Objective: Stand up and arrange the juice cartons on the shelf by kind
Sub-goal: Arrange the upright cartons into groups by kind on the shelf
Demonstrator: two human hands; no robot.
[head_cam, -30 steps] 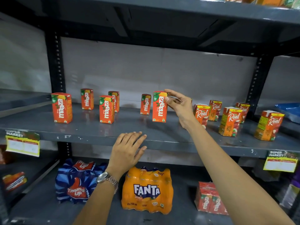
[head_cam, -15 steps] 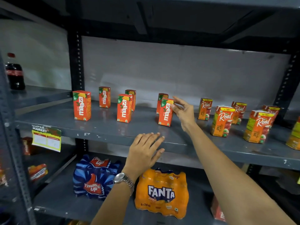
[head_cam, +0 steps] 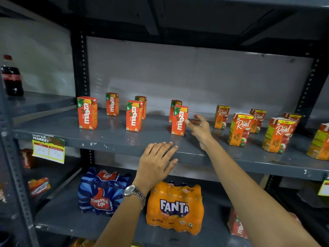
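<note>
Maaza carton (head_cam: pixel 179 120) stands upright at my right hand's (head_cam: pixel 200 128) nine o'clock, fingers spread, thumb just beside it; my left hand (head_cam: pixel 156 164) rests flat, fingers apart, on the shelf (head_cam: pixel 249 160) edge.

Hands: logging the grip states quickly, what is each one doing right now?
Left hand: open, flat on the shelf edge, holding nothing.
Right hand: open, fingers beside the Maaza carton, not gripping it.
</note>
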